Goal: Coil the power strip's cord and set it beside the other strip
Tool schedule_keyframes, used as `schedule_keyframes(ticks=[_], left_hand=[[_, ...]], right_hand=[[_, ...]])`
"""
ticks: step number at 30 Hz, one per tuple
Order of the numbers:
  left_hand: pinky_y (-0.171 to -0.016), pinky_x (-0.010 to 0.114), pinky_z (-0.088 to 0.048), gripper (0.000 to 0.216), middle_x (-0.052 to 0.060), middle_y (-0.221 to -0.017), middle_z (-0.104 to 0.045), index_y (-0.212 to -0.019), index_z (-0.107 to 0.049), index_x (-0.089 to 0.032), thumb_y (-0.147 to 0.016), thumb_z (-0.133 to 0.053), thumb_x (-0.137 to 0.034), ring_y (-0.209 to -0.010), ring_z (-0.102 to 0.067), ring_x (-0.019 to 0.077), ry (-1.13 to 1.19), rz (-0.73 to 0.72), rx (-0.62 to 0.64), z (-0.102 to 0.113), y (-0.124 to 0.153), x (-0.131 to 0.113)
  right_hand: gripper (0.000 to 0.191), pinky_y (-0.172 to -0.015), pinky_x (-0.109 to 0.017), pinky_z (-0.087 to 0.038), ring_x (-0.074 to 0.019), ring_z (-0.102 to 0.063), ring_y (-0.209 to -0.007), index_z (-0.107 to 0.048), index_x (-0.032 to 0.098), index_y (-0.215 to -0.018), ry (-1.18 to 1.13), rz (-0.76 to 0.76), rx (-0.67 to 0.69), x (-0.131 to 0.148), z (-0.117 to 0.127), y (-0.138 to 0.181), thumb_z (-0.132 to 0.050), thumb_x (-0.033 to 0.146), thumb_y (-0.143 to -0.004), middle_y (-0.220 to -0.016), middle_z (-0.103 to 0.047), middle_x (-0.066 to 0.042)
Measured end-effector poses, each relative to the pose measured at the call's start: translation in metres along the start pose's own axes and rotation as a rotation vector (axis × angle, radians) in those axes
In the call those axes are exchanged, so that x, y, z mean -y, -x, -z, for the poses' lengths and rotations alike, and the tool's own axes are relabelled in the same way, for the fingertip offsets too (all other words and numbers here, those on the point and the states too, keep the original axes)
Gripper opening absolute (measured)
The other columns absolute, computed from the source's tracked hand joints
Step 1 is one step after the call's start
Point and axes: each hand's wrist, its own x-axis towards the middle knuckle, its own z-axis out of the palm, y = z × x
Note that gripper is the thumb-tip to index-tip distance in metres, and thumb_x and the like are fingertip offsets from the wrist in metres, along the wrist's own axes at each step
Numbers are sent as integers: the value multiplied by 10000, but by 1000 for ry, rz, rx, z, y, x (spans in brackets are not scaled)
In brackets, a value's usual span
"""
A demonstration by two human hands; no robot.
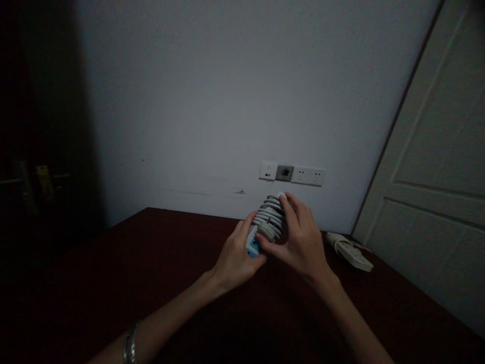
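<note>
Grey cord, wound in tight loops round a white power strip (270, 218), sits gripped between both hands above the dark red table (159, 263). The left hand (237, 255) is closed round the strip's lower end, where a blue part shows. The right hand (299, 235) has its fingers curled over the coils and its thumb pressing on the round plug on top of them. By the look of it the cord is wholly wrapped, with no loose length hanging that I can see. A second strip (350, 249) lies on the table, well right. Wall sockets (292, 174) sit behind, near a pale door (435, 151).
</note>
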Motion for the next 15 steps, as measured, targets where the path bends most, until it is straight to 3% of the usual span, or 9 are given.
schedule_keyframes(ticks=[4, 7, 12, 15], left_hand=[[-1000, 357, -377, 728, 108, -1286, -486, -1336, -350, -156, -662, -624, -135, -1147, -490, 222, 87, 61, -2, -2, -1, 2], [-962, 337, -401, 717, 97, -1232, -533, -1303, -388, -166, -651, -684, -193, -1100, -522, 215, 206, 156, -19, -8, -1, 7], [-741, 283, -477, 796, 70, -951, -626, -1247, -418, -131, -536, -773, -174, -822, -602, 181, 402, 434, -23, -21, -2, 23], [-643, 257, -473, 772, 58, -859, -638, -1214, -439, -114, -522, -779, -156, -713, -608, 165, 554, 603, -25, -25, -4, 28]], right_hand=[[806, -944, -506, -400, -337, -394, -1186, -318, 140, -1358, -29, -47, 26, -1, -1, 0, -609, 517, -708, -1336, -386, -185], [846, -978, -510, -370, -325, -378, -1213, -263, 165, -1386, -110, -92, 90, -5, -8, 1, -630, 498, -700, -1345, -386, -168], [1050, -1057, -497, -274, -309, -249, -1325, -129, 168, -1434, -312, -190, 240, -15, -30, 10, -670, 576, -632, -1441, -260, -169], [899, -1092, -487, -201, -272, -149, -1372, -131, 179, -1438, -447, -330, 275, -22, -39, 14, -547, 578, -747, -1490, -167, -147]])
